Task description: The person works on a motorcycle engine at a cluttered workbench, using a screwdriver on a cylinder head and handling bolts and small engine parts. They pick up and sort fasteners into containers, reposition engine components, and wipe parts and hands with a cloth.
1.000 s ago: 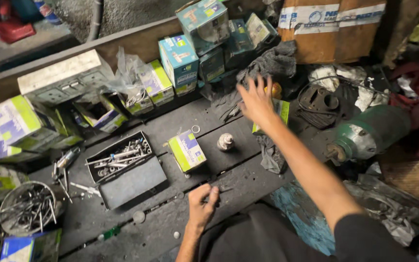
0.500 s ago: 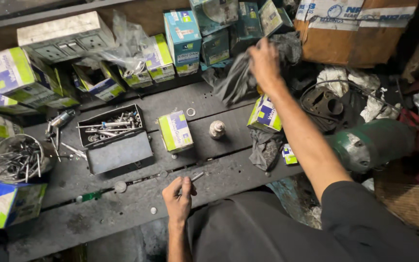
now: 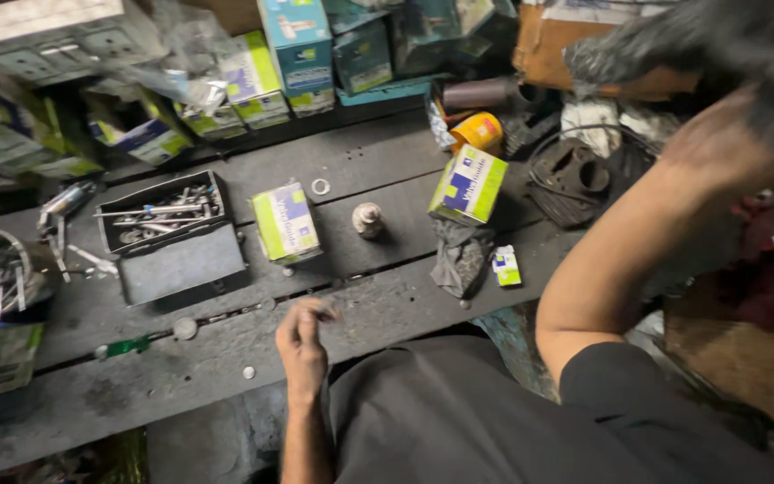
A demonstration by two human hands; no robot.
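Dim, grimy dark wood bench [image 3: 378, 170]

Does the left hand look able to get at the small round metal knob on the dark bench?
Probably yes: the left hand sits at the bench's near edge, and only bare planks lie between it and the small round metal knob. Its fingers seem to pinch something small, though.

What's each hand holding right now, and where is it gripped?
The right hand grips a dark grey cloth by its lower edge. The left hand pinches something small, too blurred to identify.
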